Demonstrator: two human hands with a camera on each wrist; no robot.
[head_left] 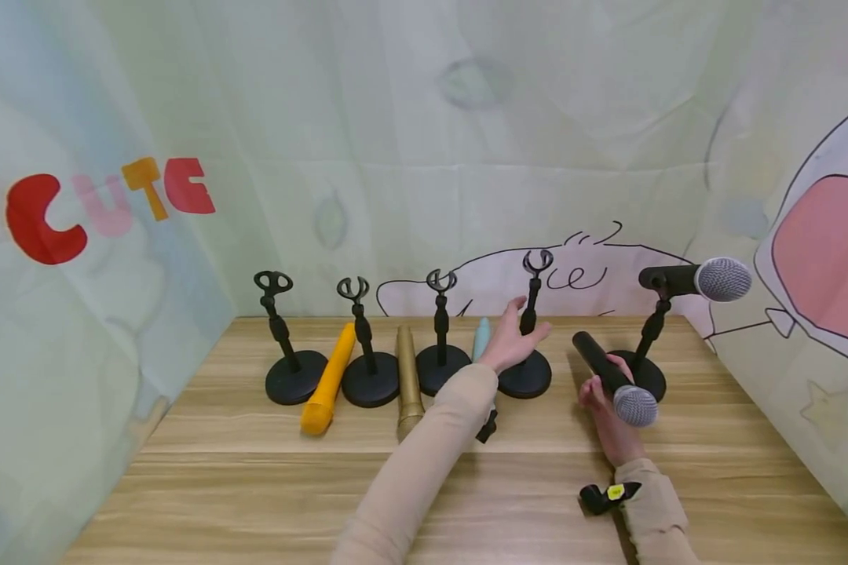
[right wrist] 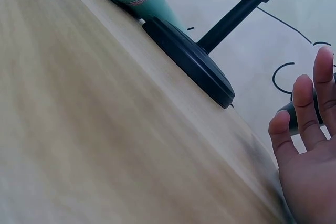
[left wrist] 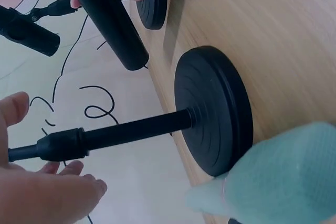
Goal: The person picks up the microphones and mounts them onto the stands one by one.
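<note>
My left hand (head_left: 510, 344) is at the upright of a black desktop microphone stand (head_left: 526, 379), thumb and fingers spread on either side of it. In the left wrist view a gap shows between the thumb and the stand's post (left wrist: 136, 130). To the right, my right hand (head_left: 613, 431) holds a black microphone (head_left: 597, 359) with a silver mesh head, tilted, its head toward me. The right wrist view shows that hand's fingers (right wrist: 310, 121) partly in front of the microphone. A turquoise microphone (left wrist: 283, 177) lies beside the stand's base, partly behind my left forearm.
At the far right a stand (head_left: 653, 326) bears another black microphone (head_left: 724, 279). Leftward are three stands with bare clips, among them this one (head_left: 293, 378), plus an orange microphone (head_left: 330, 377) and a gold one (head_left: 408, 373). A printed curtain (head_left: 396, 157) hangs behind the wooden table (head_left: 268, 502).
</note>
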